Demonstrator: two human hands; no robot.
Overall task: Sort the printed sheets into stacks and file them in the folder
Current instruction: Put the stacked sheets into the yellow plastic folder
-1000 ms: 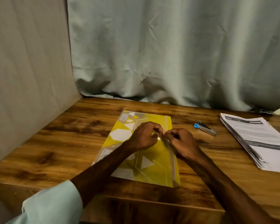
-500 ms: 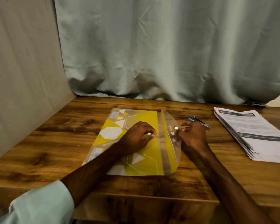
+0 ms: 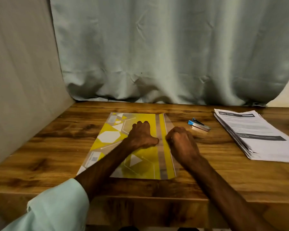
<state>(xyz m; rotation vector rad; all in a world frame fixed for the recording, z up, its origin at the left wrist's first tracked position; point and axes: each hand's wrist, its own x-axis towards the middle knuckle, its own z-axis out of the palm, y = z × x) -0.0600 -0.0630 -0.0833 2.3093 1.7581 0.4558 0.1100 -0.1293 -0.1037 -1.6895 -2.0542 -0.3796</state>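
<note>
So the folder (image 3: 113, 135) is lying flat in the middle of the frame on a wooden worktop (image 3: 60, 144) with dark, streaky grain. It's glossy plastic, yellow with white and grey triangles and hexagons printed on it, and a clear flap (image 3: 168, 120) is running down its right edge. Whether anything is sitting inside it can't really be made out from this angle.

The person's left hand (image 3: 141, 134) is resting on top of the folder, knuckles up, fingers curled under, thumb poking out to the right, with nothing in its grip. The right hand (image 3: 182, 140) is sitting balled up right at that flap edge; its grip is tight, but honestly you can't tell whether it's pinching the flap or just lying on it.

The printed sheets (image 3: 260, 134) are sitting in one thick, slightly fanned stack at the right of the frame, well apart from the folder, white paper with black header bars. Between them and the folder, a small metal stapler (image 3: 198, 125) with a blue end is lying on the wood.

A pale green, wrinkled curtain (image 3: 157, 47) is hanging behind, a beige fabric panel (image 3: 23, 64) is standing at the left, and a light mint sleeve (image 3: 57, 205) is showing at lower left.
</note>
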